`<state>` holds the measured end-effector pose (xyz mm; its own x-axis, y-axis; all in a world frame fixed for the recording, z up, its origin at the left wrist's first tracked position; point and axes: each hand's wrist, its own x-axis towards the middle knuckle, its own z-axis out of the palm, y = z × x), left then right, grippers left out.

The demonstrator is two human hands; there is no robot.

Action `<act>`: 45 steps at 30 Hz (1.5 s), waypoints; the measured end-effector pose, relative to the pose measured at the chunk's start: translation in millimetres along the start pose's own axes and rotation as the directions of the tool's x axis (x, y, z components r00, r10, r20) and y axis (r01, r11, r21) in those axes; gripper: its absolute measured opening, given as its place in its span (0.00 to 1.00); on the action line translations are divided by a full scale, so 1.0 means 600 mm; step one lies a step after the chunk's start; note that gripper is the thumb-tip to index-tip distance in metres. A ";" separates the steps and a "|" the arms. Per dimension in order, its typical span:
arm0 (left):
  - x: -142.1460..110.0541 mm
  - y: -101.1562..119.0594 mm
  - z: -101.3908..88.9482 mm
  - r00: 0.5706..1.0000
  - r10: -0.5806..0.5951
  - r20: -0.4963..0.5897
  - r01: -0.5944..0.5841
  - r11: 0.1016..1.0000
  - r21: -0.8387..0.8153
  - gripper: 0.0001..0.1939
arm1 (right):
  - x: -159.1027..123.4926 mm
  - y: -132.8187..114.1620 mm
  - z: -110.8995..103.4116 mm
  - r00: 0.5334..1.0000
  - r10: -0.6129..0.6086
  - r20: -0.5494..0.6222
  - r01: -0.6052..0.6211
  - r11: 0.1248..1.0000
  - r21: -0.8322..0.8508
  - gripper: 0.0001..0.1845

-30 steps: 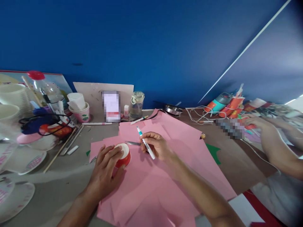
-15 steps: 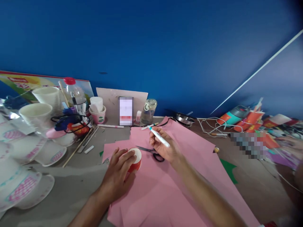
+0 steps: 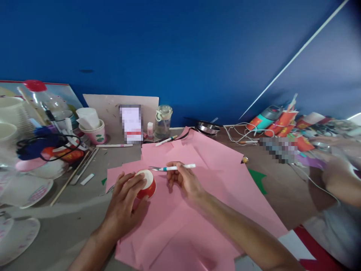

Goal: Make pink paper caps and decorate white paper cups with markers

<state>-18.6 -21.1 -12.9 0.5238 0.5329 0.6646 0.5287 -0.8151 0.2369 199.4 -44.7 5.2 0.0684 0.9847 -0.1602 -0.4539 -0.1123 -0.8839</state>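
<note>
Under my left hand (image 3: 128,194) a red paper cup (image 3: 150,188) stands upside down on pink paper (image 3: 220,203), its pale base facing up. The fingers of that hand wrap over the cup's top and side. My right hand (image 3: 183,180) pinches a white marker pen (image 3: 184,167) whose teal end points left, toward the cup. Scissors (image 3: 153,168) lie on the paper just behind the pen; my right hand hides their handles. A second white marker (image 3: 166,141) rests farther back on the paper.
At the left stand decorated paper cups (image 3: 28,188), a red-capped bottle (image 3: 50,101) and a pink cup (image 3: 94,133). A phone (image 3: 131,124) leans at the back beside a glass jar (image 3: 163,122). White cables (image 3: 237,135) and another person's arm (image 3: 338,180) are at the right.
The camera view has shifted right. My right hand has come down and nearer the cup, turning the pen from slanted to nearly level. My left hand stays on the cup.
</note>
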 end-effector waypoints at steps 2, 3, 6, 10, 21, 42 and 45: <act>-0.001 -0.002 0.000 1.000 0.002 0.004 -0.002 1.000 0.007 0.22 | -0.001 0.011 -0.002 0.999 -0.046 -0.025 0.044 0.996 -0.077 0.23; -0.001 -0.002 0.000 1.000 0.003 0.007 -0.003 1.000 0.010 0.23 | -0.001 0.016 -0.003 0.997 -0.061 -0.036 0.057 0.992 -0.109 0.23; -0.002 -0.004 0.000 1.000 0.007 0.015 -0.008 1.000 0.015 0.25 | -0.001 0.023 -0.005 0.996 -0.078 -0.037 0.070 0.981 -0.182 0.21; -0.001 -0.006 0.000 1.000 0.021 0.019 -0.021 1.000 0.013 0.25 | -0.001 0.023 -0.007 0.996 -0.085 0.002 0.083 0.961 -0.264 0.17; 0.001 -0.007 -0.001 0.998 0.050 0.026 -0.051 0.999 0.006 0.27 | -0.019 0.023 -0.005 0.994 -0.101 0.046 0.111 0.907 -0.407 0.14; 0.004 -0.009 -0.001 0.997 0.072 0.002 -0.072 0.997 0.001 0.27 | -0.019 0.035 -0.013 0.965 -0.231 0.126 0.263 0.819 -0.510 0.13; 0.003 -0.010 -0.001 0.998 0.062 0.007 -0.062 0.998 -0.001 0.26 | -0.018 0.033 -0.012 0.958 -0.251 0.136 0.284 0.788 -0.547 0.13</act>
<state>-21.2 -15.7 -12.6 0.5601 0.4831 0.6730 0.4945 -0.8467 0.1964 195.8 -58.6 -13.9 0.0591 0.9900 0.1283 0.1478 0.1184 -0.9819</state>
